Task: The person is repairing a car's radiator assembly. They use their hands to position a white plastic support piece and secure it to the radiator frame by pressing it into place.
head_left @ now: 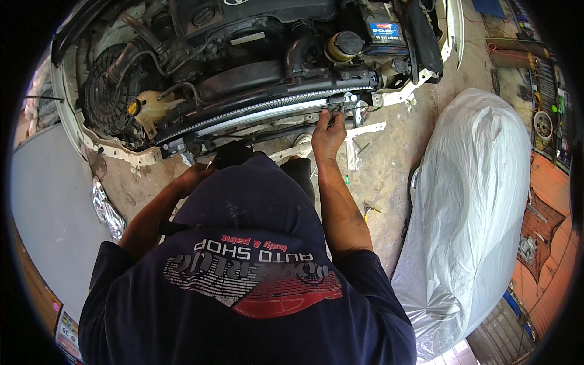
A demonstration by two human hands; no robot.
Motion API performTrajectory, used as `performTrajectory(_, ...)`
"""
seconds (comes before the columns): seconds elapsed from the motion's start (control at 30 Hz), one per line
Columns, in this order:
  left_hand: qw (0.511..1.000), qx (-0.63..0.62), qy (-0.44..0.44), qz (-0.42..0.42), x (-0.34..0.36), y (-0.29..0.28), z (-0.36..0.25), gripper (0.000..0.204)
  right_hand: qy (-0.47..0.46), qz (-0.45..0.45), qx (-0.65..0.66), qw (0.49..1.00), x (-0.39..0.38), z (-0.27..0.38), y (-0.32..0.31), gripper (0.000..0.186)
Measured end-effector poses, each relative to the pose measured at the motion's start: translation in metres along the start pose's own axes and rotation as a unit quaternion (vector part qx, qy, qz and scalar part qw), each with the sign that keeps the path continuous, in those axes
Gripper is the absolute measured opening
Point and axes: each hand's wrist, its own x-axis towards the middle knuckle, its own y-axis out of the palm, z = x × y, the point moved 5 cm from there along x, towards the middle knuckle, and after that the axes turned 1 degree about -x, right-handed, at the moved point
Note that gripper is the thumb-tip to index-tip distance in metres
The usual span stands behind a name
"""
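The front of a car stands open before me, its bumper off and the engine bay exposed. A long radiator (261, 101) with a silver lower strip runs across it, framed by black plastic. My right hand (329, 135) is raised to the right end of the radiator, by a small metal bracket (351, 99). Its thumb and fingers are pinched together; whatever lies between them is too small to make out. Low by my belly, near the radiator's left end, is my left hand (195, 178). Its fingers look curled and are partly hidden, with a small light glint at their tips.
A silver cover (471, 213) drapes a bulky object on the right. Left lies a large grey panel (52, 207), with a shiny headlamp (107, 210) beside it. The bay holds a battery (384, 31) and a yellowish reservoir (148, 106). A small tool (370, 210) rests on the floor.
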Motion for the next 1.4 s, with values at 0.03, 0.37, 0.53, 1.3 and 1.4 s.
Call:
performTrajectory(0.03, 1.0, 0.014, 0.014, 0.002, 0.001, -0.001, 0.0, 0.042, -0.005, -0.001, -0.002, 1.0, 0.001, 0.001, 0.0, 0.025)
performTrajectory(0.37, 0.999, 0.033, 0.016, -0.005, -0.003, -0.001, -0.002, 0.041, 0.113, 0.072, 0.161, 0.978, 0.034, -0.007, -0.019, 0.026)
performTrajectory(0.53, 1.0, -0.011, -0.007, -0.009, 0.001, 0.001, 0.004, 0.043, 0.007, 0.119, 0.034, 0.992, 0.025, -0.017, -0.025, 0.022)
performTrajectory(1.3, 1.0, -0.023, 0.017, 0.001, 0.003, 0.005, 0.031, 0.034, 0.172, 0.027, 0.185, 0.967, 0.056, -0.031, -0.026, 0.029)
performTrajectory(1.4, 1.0, -0.023, 0.011, 0.007, -0.002, 0.006, 0.014, 0.035, 0.238, 0.036, 0.248, 0.938, 0.07, -0.045, -0.035, 0.03)
